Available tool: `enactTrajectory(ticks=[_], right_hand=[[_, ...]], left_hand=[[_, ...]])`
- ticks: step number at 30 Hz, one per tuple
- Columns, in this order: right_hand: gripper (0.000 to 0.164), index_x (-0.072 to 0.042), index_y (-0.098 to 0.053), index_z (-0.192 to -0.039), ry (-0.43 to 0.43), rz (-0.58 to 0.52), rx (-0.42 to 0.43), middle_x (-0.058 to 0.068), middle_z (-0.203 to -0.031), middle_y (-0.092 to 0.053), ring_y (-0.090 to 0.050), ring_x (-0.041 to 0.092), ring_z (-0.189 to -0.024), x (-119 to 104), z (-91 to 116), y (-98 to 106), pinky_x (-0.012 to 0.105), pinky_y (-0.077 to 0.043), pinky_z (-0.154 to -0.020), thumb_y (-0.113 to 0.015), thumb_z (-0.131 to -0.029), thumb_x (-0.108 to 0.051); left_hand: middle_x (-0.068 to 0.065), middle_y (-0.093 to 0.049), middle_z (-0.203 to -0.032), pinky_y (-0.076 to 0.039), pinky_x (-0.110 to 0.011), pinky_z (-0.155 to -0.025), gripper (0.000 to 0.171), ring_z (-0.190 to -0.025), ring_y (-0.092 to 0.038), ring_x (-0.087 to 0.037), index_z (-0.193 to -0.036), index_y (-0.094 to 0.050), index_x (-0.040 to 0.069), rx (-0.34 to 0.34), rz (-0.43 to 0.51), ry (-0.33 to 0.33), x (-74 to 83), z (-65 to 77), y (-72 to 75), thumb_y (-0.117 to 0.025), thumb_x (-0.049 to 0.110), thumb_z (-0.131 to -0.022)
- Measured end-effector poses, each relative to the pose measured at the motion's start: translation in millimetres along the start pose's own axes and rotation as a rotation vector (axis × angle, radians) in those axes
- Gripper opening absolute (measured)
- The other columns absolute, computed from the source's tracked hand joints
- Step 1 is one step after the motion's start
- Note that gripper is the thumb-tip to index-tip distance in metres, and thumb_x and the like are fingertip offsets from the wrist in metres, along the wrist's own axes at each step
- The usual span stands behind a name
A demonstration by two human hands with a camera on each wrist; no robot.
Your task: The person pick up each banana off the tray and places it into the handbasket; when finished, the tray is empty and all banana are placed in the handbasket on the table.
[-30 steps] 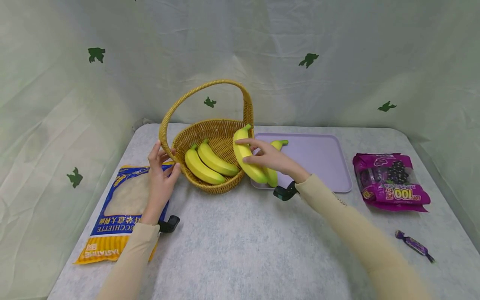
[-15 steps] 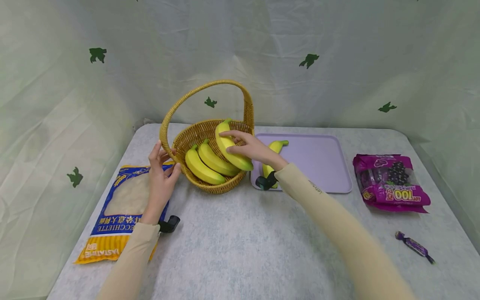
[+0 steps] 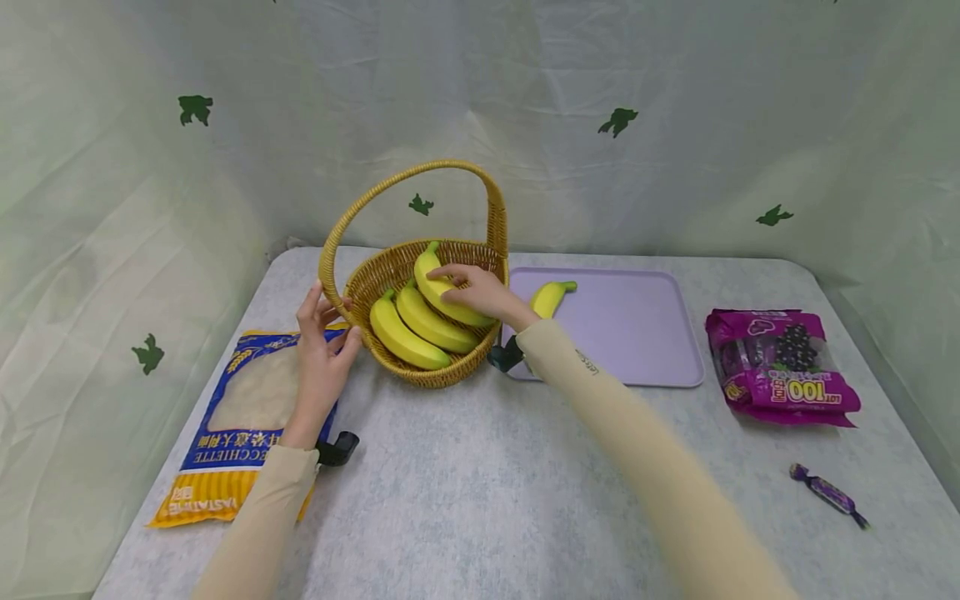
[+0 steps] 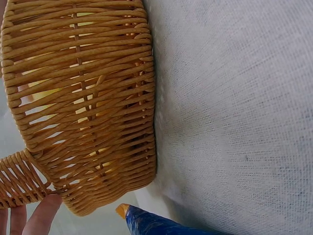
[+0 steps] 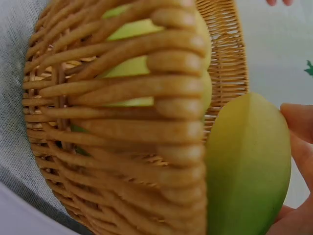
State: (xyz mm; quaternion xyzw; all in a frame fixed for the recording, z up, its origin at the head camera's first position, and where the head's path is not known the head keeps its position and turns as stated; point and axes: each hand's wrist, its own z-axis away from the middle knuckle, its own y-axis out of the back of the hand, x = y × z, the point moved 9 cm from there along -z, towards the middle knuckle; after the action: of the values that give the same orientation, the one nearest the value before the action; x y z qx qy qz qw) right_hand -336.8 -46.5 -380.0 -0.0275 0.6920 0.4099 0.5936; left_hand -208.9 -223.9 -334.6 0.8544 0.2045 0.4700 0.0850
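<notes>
In the head view, my left hand (image 3: 324,358) grips the wicker basket (image 3: 431,377) where its tall handle meets the left rim. In the left wrist view, the thumb (image 4: 45,215) presses the foot of the handle. My right hand (image 3: 483,293) pinches a yellow banana (image 3: 433,290) by its upper side, over the basket's right half. Seen from the right wrist, this banana (image 5: 249,166) is at the rim, its greenish end toward the camera. Two more bananas (image 3: 405,337) lie side by side inside the basket. Another banana (image 3: 551,298) rests on the lilac tray (image 3: 630,333), partly hidden by the right sleeve.
A blue and yellow pasta bag (image 3: 247,408) lies under the left forearm. At the right are a purple candy bag (image 3: 783,367) and one wrapped candy (image 3: 828,493). The basket's handle (image 3: 420,169) arches above its opening. A pale curtain hangs behind the table.
My right hand has carried the banana leftward from above the tray's left edge into the basket, beside the other two. The left hand has kept its place on the basket.
</notes>
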Motion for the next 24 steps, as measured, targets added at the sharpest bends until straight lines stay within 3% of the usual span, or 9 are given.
enactTrajectory(ticks=[6, 14, 20, 24], right_hand=[[0.039, -0.018, -0.057, -0.134, -0.053, 0.063, -0.014, 0.006, -0.136, -0.052, -0.047, 0.023, -0.12, 5, -6, -6, 0.04, -0.039, -0.097, -0.057, -0.095, -0.017], [0.043, -0.016, -0.056, -0.135, -0.123, 0.16, -0.094, 0.012, -0.136, -0.051, -0.046, 0.025, -0.123, 15, -9, -17, 0.035, -0.042, -0.09, -0.054, -0.093, -0.009], [0.047, -0.013, -0.055, -0.136, -0.124, 0.267, -0.139, 0.011, -0.141, -0.048, -0.047, 0.022, -0.117, 15, -10, -24, 0.027, -0.038, -0.074, -0.051, -0.091, -0.002], [0.05, -0.014, -0.053, -0.137, -0.124, 0.288, -0.156, 0.01, -0.144, -0.045, -0.047, 0.018, -0.088, 17, -10, -27, 0.023, -0.033, -0.06, -0.048, -0.09, 0.001]], left_hand=[[-0.035, -0.041, -0.122, -0.043, -0.016, -0.086, 0.069, -0.116, -0.046, -0.042, -0.145, -0.01, 0.005, -0.005, -0.014, -0.013, 1.8, -0.4, -0.4, -0.05, -0.013, -0.091], [-0.033, -0.04, -0.123, -0.044, -0.017, -0.086, 0.071, -0.115, -0.044, -0.048, -0.145, -0.01, 0.006, -0.008, 0.022, -0.007, -1.8, -0.6, -0.3, -0.051, -0.013, -0.09], [-0.034, -0.04, -0.123, -0.044, -0.016, -0.086, 0.07, -0.117, -0.048, -0.017, -0.145, -0.01, 0.005, -0.007, 0.002, -0.005, 0.8, -0.7, -0.2, -0.05, -0.013, -0.091], [-0.035, -0.039, -0.123, -0.043, -0.016, -0.087, 0.069, -0.116, -0.046, -0.008, -0.145, -0.01, 0.005, -0.007, -0.006, 0.002, 0.0, -0.7, -0.2, -0.05, -0.013, -0.091]])
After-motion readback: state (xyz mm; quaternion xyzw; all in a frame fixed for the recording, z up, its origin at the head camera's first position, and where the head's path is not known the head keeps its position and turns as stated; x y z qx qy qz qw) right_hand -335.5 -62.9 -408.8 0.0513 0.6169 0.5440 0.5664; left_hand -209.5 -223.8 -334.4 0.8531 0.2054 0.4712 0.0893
